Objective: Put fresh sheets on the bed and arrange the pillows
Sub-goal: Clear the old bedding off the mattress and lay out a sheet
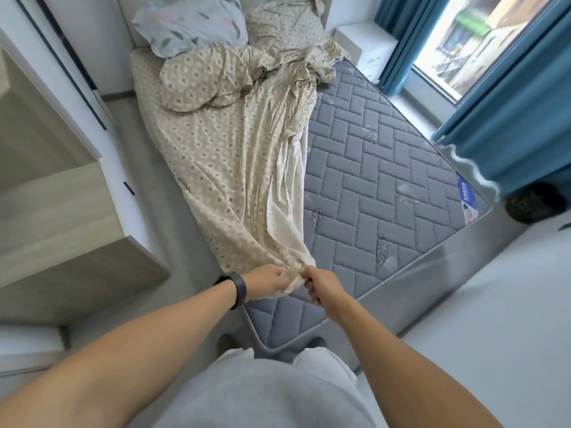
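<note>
Your two hands, left hand (268,281) and right hand (323,288), pinch one gathered sheet (234,168) corner together, ready to spread it across the bare mattress (386,168).

Daylit window (482,41) with blue curtains (509,125); pale floor (494,304), wooden cabinet (61,217) left

Mattress (386,168) rt half bare; sheet (234,168), pillows (197,75) crowd left.

We see blue curtains (500,118) by a bright window (472,41), a white nightstand (364,41), and a pale wooden cabinet (61,211).
</note>
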A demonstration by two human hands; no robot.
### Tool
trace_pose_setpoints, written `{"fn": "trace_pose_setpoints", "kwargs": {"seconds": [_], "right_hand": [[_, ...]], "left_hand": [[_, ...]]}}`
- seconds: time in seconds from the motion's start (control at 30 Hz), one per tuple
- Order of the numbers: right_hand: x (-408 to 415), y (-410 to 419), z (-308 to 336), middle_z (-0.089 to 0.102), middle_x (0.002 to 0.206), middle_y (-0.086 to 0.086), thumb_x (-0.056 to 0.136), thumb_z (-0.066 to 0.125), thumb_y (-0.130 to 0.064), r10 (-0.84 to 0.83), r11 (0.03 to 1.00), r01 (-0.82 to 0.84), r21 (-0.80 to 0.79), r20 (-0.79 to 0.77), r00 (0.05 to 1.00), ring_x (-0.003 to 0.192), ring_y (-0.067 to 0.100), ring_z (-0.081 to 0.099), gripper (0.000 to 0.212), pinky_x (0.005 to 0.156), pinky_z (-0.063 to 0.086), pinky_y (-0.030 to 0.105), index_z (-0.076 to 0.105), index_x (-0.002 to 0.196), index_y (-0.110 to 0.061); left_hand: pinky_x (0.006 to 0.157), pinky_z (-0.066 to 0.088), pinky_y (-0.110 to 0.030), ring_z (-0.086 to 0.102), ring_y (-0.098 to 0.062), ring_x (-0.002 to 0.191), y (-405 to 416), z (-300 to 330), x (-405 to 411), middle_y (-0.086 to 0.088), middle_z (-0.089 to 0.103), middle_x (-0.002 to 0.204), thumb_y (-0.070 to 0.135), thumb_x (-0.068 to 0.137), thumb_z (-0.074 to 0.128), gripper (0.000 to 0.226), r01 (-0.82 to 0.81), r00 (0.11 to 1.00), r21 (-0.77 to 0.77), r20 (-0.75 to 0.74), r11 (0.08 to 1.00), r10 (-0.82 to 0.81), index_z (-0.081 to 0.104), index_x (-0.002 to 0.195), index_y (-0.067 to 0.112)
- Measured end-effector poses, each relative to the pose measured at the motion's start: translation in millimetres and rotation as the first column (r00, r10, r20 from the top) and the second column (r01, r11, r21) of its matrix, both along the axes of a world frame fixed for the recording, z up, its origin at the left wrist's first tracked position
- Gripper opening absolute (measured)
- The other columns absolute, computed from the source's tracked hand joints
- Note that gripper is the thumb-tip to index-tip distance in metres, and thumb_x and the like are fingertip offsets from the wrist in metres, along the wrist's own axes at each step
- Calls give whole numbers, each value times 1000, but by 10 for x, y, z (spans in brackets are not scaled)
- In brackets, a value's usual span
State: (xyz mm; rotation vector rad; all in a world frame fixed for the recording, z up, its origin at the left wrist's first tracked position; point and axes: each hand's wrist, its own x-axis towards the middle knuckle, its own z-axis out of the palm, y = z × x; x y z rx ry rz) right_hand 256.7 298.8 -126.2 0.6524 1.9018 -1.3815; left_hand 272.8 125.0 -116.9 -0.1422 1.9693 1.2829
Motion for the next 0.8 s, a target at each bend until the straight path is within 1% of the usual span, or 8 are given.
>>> {"fn": "trace_pose_setpoints", "kwargs": {"seconds": [0.2, 0.23, 0.3, 0.37, 0.43, 0.57, 0.7, 0.8], "right_hand": [[-398, -24, -197, 39, 55, -1, 89, 65, -55, 292, 954, -301, 12, 211, 933, 45, 13, 32, 43, 48, 24, 26, 51, 77, -15], [-467, -46, -218, 40, 53, -1, 88, 67, -53, 398, 905, -419, 74, 205, 894, 45, 13, 33, 43, 46, 24, 25, 50, 75, -15], [-579, -82, -257, 46, 59, 0, 89, 68, -41, 675, 668, -698, 258, 187, 714, 48, 13, 39, 36, 45, 30, 25, 51, 71, -15], [-651, -91, -342, 50, 68, 0, 93, 61, -30, 812, 474, -814, 335, 192, 551, 56, 12, 44, 28, 52, 37, 26, 52, 71, -15], [-704, -37, -388, 52, 75, 2, 99, 49, -26, 812, 491, -809, 324, 166, 559, 60, 14, 45, 25, 58, 40, 27, 54, 80, -11], [-795, 272, -330, 60, 94, 15, 103, 38, -28, 684, 690, -632, 353, -31, 729, 80, 27, 53, 35, 68, 41, 31, 59, 97, -2], [-735, 579, -257, 51, 68, 4, 99, 43, -27, 631, 776, -619, 125, -116, 767, 64, 20, 45, 35, 59, 33, 31, 47, 67, -11], [-636, 642, -161, 50, 59, 3, 98, 50, -20, 661, 744, -663, -83, -60, 748, 51, 13, 42, 34, 51, 33, 24, 48, 65, -11]], "left_hand": [[56, 26, -28, 31, -14, 57, 72, 81, 126, 6, 38, 65, 30, 69, 56, 21, 165, 973, -64, 175, 984, -152, 37, 61, 23], [53, 25, -26, 29, -13, 54, 124, 84, 162, 7, 36, 61, 26, 73, 57, 26, 142, 971, -55, 202, 988, -128, 35, 59, 24], [48, 21, -25, 26, -13, 50, 278, 102, 243, 7, 33, 55, 18, 80, 58, 37, 96, 965, -58, 249, 994, -79, 33, 53, 26], [47, 21, -27, 26, -14, 49, 482, 79, 322, 6, 33, 55, 20, 81, 60, 37, 85, 957, -91, 283, 992, -56, 35, 55, 25], [48, 24, -27, 29, -15, 51, 652, 56, 394, 3, 36, 58, 23, 82, 61, 30, 86, 956, -146, 292, 986, -41, 40, 61, 20], [54, 29, -29, 35, -18, 59, 806, 35, 523, 1, 42, 66, 29, 82, 60, 23, 64, 944, -275, 329, 959, 32, 46, 70, 17], [52, 33, -26, 41, -15, 57, 765, 0, 602, 2, 49, 69, 35, 88, 58, 27, 76, 928, -451, 358, 889, 102, 47, 70, 19], [65, 44, -27, 54, -16, 79, 809, 84, 555, 2, 59, 99, 35, 88, 62, 18, 3, 945, -367, 305, 930, 117, 53, 99, 23]]}}
